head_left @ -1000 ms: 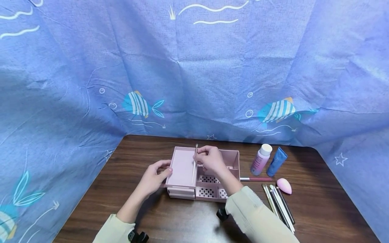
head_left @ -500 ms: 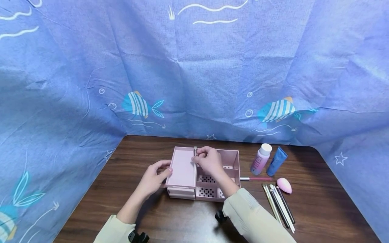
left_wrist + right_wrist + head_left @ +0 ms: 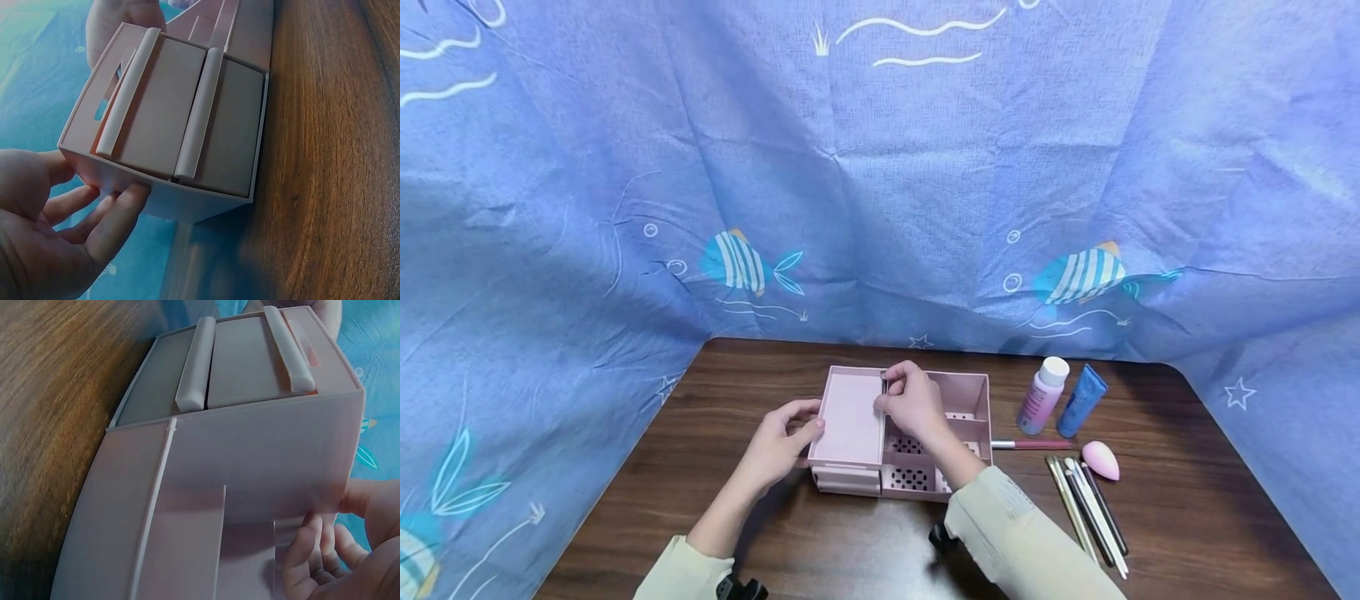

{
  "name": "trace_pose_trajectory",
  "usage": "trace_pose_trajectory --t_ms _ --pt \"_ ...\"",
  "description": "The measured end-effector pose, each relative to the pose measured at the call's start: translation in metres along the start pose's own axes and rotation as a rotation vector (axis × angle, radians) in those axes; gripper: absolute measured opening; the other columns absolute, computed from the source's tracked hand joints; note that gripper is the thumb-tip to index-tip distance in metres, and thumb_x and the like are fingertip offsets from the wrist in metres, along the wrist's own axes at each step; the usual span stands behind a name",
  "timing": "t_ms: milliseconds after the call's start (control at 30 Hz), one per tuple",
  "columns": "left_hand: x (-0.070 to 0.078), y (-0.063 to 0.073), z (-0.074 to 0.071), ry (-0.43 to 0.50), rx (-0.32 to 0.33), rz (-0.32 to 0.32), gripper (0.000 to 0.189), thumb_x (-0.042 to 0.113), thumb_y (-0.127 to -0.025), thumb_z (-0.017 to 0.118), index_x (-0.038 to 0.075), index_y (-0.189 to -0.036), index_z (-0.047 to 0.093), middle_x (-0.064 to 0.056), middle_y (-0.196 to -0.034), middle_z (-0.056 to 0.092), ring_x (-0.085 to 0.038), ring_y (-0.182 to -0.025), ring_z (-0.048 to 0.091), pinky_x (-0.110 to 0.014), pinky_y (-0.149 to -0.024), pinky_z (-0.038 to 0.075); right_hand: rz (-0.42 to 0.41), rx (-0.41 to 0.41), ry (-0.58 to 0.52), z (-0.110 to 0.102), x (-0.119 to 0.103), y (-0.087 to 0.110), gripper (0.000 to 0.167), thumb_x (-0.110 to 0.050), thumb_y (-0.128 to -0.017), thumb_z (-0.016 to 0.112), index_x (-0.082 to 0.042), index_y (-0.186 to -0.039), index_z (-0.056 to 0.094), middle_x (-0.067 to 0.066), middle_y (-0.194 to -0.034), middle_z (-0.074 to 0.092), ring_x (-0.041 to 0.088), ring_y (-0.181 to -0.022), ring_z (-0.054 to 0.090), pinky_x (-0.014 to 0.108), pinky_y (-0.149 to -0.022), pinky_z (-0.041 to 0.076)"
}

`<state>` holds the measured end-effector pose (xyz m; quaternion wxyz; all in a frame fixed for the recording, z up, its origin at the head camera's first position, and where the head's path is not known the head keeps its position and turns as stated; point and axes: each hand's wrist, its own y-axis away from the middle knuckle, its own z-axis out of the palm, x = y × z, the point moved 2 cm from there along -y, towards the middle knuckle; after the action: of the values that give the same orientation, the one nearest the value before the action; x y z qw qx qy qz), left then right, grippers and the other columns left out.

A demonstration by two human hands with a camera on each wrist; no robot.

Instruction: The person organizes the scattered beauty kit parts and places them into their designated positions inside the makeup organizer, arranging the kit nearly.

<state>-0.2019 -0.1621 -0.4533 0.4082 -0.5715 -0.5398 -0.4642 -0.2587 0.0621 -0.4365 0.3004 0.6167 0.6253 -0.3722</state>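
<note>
A pink makeup organizer (image 3: 850, 417) stands on the table, its drawer unit at the left and compartments at the right. My left hand (image 3: 778, 437) grips the left side of the drawer unit, thumb at its top edge and fingertips on the side wall (image 3: 169, 203). With my right hand (image 3: 916, 407) I pinch a slim makeup brush (image 3: 883, 378) by its upper end, along the right edge of the drawer unit's rimmed top. My fingers cover most of the brush. In the right wrist view the organizer's wall hides it, and my curled fingers (image 3: 306, 550) are over the compartment side.
Right of the organizer stand a pink bottle with a white cap (image 3: 1043, 396) and a blue tube (image 3: 1082, 400). A red-handled brush (image 3: 1033, 444) lies by its right side. Several brushes (image 3: 1082, 508) and a pink makeup sponge (image 3: 1101, 460) lie nearer the right edge.
My right hand has drawn the brush slightly toward me; its tip, earlier above the organizer's back edge, now shows just below it. The left hand has kept its place.
</note>
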Motion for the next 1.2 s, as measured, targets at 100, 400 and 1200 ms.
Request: trace_pose_trajectory --t_ms 100,400,1200 --pt "0.000 0.000 0.000 -0.001 0.007 -0.005 0.038 0.011 -0.099 0.066 0.002 -0.136 0.062 -0.019 -0.117 0.064 -0.020 -0.092 0.064 -0.043 -0.062 0.064 -0.003 0.004 0.025 0.001 0.000 0.000 0.039 -0.009 -0.069 0.081 -0.014 -0.104 0.066 -0.001 -0.081 0.064 0.015 -0.073 0.056 0.029 -0.069 0.050" --pt "-0.004 0.001 0.000 0.001 0.016 -0.023 0.037 0.011 -0.100 0.065 0.001 -0.136 0.061 -0.019 -0.118 0.063 -0.020 -0.092 0.064 -0.040 -0.062 0.064 -0.034 -0.032 0.003 -0.001 0.003 0.002 0.037 -0.022 -0.072 0.089 -0.015 -0.102 0.068 -0.002 -0.081 0.064 0.015 -0.075 0.058 0.031 -0.074 0.051" --pt "-0.008 -0.002 0.002 0.001 0.017 -0.006 0.035 0.010 -0.101 0.063 0.002 -0.135 0.062 -0.020 -0.120 0.063 -0.017 -0.089 0.065 -0.038 -0.062 0.064 -0.139 -0.052 0.045 -0.060 0.028 0.021 0.023 -0.019 -0.080 0.087 -0.014 -0.097 0.074 -0.003 -0.085 0.071 0.011 -0.077 0.065 0.032 -0.077 0.057"
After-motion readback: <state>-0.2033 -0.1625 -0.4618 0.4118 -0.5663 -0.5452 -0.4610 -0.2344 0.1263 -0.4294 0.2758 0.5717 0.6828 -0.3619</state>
